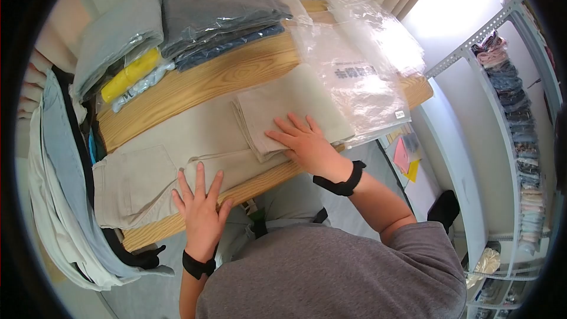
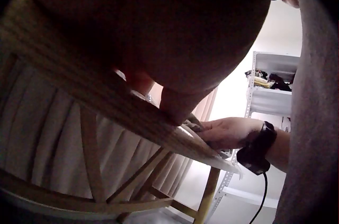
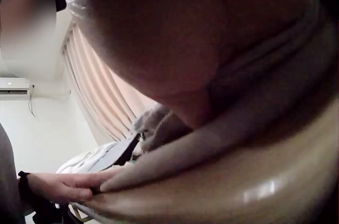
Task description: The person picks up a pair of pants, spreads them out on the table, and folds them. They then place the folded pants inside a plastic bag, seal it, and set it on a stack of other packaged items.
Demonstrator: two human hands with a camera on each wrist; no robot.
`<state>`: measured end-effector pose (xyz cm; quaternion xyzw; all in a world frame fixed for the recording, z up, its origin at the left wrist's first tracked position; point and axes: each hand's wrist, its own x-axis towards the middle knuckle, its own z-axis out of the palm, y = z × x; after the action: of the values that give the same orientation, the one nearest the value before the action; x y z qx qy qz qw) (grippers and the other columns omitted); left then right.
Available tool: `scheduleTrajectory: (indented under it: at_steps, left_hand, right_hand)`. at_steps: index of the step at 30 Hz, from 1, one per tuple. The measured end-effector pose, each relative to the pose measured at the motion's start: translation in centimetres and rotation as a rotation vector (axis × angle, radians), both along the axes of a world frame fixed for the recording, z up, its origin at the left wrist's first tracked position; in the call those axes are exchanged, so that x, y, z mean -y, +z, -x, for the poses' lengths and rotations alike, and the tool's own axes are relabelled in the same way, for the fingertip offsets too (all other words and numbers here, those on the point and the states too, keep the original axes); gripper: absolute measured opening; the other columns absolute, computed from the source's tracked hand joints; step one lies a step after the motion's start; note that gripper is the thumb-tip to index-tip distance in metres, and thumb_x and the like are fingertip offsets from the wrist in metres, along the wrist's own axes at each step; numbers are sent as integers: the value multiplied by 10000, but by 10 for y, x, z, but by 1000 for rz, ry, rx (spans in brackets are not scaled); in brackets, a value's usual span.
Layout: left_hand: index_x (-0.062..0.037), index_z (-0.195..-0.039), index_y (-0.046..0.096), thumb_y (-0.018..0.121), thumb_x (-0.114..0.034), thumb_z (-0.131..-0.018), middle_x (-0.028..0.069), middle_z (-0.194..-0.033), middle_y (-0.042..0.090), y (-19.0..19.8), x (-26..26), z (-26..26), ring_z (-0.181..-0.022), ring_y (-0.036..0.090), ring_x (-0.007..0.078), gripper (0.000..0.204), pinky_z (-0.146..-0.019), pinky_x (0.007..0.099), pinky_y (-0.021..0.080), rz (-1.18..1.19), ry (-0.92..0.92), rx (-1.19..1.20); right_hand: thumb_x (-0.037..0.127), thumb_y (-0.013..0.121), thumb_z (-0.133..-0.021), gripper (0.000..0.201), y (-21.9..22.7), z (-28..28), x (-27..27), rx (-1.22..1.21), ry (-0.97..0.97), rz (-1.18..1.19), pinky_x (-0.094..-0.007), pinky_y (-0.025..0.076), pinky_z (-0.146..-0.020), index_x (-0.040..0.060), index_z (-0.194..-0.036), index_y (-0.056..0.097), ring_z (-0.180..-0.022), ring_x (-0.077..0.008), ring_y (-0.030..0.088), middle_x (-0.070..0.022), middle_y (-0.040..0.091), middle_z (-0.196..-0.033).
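Left hand (image 1: 199, 208) flat, fingers straight and spread wide, pressing the beige cotton trousers (image 1: 177, 168) near the seat end at the front edge of the round light-wood table (image 1: 224, 74). Right hand (image 1: 304, 140) also flat, fingers straight and fanned, resting on the folded-over leg end of the same trousers, nothing gripped in either. Trousers lying lengthwise along the near side of the table, legs doubled back into a thick fold under the right palm. Black wrist straps (image 1: 341, 182) on both forearms.

Just beyond the fold, touching it, a pile of clear crinkled plastic bags (image 1: 360, 68); dark printed lettering on the top one, too blurred to read, plus a small white sticker near its lower corner, likewise illegible. At the far left of the table, bagged folded garments in grey and dark blue (image 1: 218, 15), with a yellow bagged piece (image 1: 130, 75) beside them. More pale garments draped at the left edge (image 1: 59, 201). White metal shelving (image 1: 520, 130) with stacked clothes to the right.
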<state>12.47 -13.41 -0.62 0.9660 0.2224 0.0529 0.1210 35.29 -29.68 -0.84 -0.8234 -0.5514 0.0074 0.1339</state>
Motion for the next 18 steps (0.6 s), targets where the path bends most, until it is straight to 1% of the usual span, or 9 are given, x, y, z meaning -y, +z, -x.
scheduleTrajectory:
  at_steps: [4,6,7,8,9,10,12,16,18]
  left_hand:
    - [-210,-1350,476,628,-315,-824,104,-1529,209,-1,0,1,-1396,79,430,558,-1054,645,61,7,-2,3]
    - [-210,-1351,475,629,-318,-823,104,-1529,208,-3,-1,0,-1397,79,428,560,-1055,643,56,1,1,1]
    - [-211,-1352,475,630,-321,-823,103,-1530,207,-4,0,0,-1397,78,427,563,-1057,641,51,-6,8,0]
    - [-211,-1352,475,630,-321,-823,103,-1530,207,-5,0,-1,-1397,78,427,563,-1057,641,51,-2,5,0]
    - [-211,-1343,481,644,-317,-814,111,-1517,229,-5,0,-1,-1386,96,441,564,-1044,653,81,-21,-4,20]
    - [-212,-1334,487,658,-313,-805,119,-1505,250,-5,0,0,-1376,115,455,565,-1030,666,110,-42,-13,40]
    - [-211,-1334,486,656,-307,-808,120,-1506,249,-4,0,0,-1376,115,455,561,-1030,667,109,-34,-12,36]
    - [-206,-1335,484,650,-293,-812,122,-1506,247,-2,1,1,-1376,112,454,556,-1029,669,105,-23,-14,44]
    - [-204,-1336,484,649,-289,-813,123,-1506,246,-2,0,1,-1376,111,454,555,-1029,668,105,-17,-14,44]
  right_hand:
    - [111,552,-859,521,2,-1,-5,-73,-48,24,-547,232,-1075,233,-1352,435,-1340,-339,316,-81,402,-1422]
    - [127,555,-858,507,10,-2,-7,-239,-99,-166,-570,229,-1066,239,-1340,446,-1333,-338,323,-75,402,-1420]
    - [127,555,-858,507,11,0,-9,-237,-104,-162,-570,229,-1066,239,-1340,446,-1333,-338,323,-75,402,-1420]
    - [138,566,-853,514,11,4,-13,-160,-96,-115,-579,230,-1061,235,-1342,442,-1329,-334,329,-73,405,-1417]
    - [150,577,-847,521,10,7,-15,-84,-87,-70,-587,231,-1057,231,-1343,438,-1326,-331,334,-71,408,-1414]
    - [150,577,-847,521,5,10,-16,-84,-90,-69,-587,231,-1057,231,-1343,438,-1326,-331,334,-71,408,-1414]
    - [176,605,-832,554,-5,15,-15,126,-16,17,-597,237,-1047,221,-1352,421,-1316,-327,347,-69,408,-1413]
    - [193,627,-817,575,0,11,-12,51,-13,21,-573,248,-1055,201,-1352,416,-1325,-300,343,-61,398,-1421]
    - [176,625,-816,558,1,11,-12,57,-69,-62,-531,262,-1064,161,-1337,428,-1306,-287,377,-72,440,-1386]
